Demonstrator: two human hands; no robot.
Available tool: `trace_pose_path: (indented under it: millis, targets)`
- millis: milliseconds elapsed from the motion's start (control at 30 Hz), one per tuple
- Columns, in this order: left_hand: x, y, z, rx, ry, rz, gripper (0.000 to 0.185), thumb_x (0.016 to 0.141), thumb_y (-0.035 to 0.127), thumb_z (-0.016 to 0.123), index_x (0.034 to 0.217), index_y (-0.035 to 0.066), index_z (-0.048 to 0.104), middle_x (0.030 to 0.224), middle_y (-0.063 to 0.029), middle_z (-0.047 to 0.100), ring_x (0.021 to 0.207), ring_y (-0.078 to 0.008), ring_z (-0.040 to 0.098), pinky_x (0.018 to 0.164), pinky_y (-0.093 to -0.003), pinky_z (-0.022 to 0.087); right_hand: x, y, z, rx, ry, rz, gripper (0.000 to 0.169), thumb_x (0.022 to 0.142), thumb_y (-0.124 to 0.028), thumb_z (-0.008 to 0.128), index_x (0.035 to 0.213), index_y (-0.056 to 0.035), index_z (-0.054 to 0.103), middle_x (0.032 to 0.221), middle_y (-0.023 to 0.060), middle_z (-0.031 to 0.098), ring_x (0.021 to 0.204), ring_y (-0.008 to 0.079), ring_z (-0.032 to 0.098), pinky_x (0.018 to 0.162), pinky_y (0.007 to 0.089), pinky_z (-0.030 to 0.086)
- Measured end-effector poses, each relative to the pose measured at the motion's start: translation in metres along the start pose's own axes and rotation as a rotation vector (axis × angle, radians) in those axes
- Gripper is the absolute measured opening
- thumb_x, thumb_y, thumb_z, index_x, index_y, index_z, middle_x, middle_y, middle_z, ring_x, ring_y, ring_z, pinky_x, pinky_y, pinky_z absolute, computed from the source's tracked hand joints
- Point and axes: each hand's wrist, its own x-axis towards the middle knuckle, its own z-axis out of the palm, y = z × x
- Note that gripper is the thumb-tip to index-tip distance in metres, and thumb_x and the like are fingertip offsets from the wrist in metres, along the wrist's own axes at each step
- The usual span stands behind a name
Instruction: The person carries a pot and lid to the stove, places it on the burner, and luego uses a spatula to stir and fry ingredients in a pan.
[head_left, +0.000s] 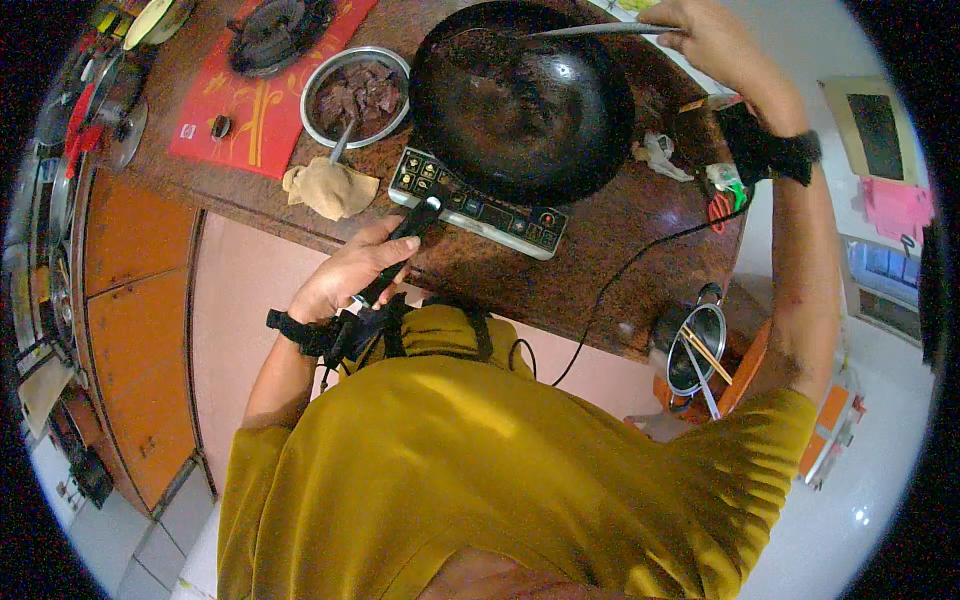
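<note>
A dark, glossy wok (517, 112) sits on an induction cooker (480, 206) at the top middle. My left hand (367, 262) grips its black handle (400, 251), near the counter's front edge. At the upper right my right hand (694, 37) holds the handle of a long metal utensil (592, 30) whose far end reaches over the wok; the shape of that end is unclear. Left of the wok stands a steel bowl (306, 112) of dark reddish-brown chunks, with a spoon handle (343, 142) sticking out. A folded tan cloth (330, 187) lies in front of the bowl.
A gas burner (277, 34) with a red top (225, 127) is at the upper left. Crumpled plastic (664, 157) and a red-and-green item (721, 196) lie right of the wok. A black cable (600, 300) crosses the counter. A pot (697, 349) holding chopsticks stands lower right.
</note>
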Motion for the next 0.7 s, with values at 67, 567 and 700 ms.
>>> trace_pose_path:
  millis: [67,567,700]
  targets:
    - [0.001,0.003,-0.002,-0.008,-0.078,0.041,0.029,0.093,0.026,0.056,0.110,0.003,0.047,0.060,0.0011,0.046,0.038,-0.0070,0.043,0.036,-0.0191,0.034,-0.016,-0.003,-0.014,-0.099,0.083,0.018,0.022,0.074,-0.001,0.056,0.091,-0.0065,0.069,0.072,0.0139,0.060,0.069,0.0297,0.059,0.063,0.0389,0.046]
    - [-0.001,0.005,-0.005,0.014,-0.049,0.030,0.043,0.093,0.029,0.056,0.124,0.003,0.042,0.060,-0.0002,0.047,0.038,-0.0084,0.045,0.036,-0.0210,0.036,-0.024,-0.021,0.003,-0.492,0.143,-0.086,0.017,0.082,-0.007,0.060,0.096,-0.0092,0.069,0.083,0.0085,0.062,0.076,0.0179,0.059,0.063,0.0280,0.052]
    - [0.000,0.004,-0.002,0.000,-0.028,0.017,0.043,0.093,0.028,0.055,0.126,0.003,0.041,0.060,-0.0004,0.047,0.038,-0.0084,0.045,0.035,-0.0209,0.036,-0.027,-0.020,0.017,-0.506,0.118,-0.272,0.019,0.083,-0.006,0.060,0.101,-0.0054,0.066,0.082,0.0083,0.062,0.076,0.0169,0.059,0.060,0.0265,0.051]
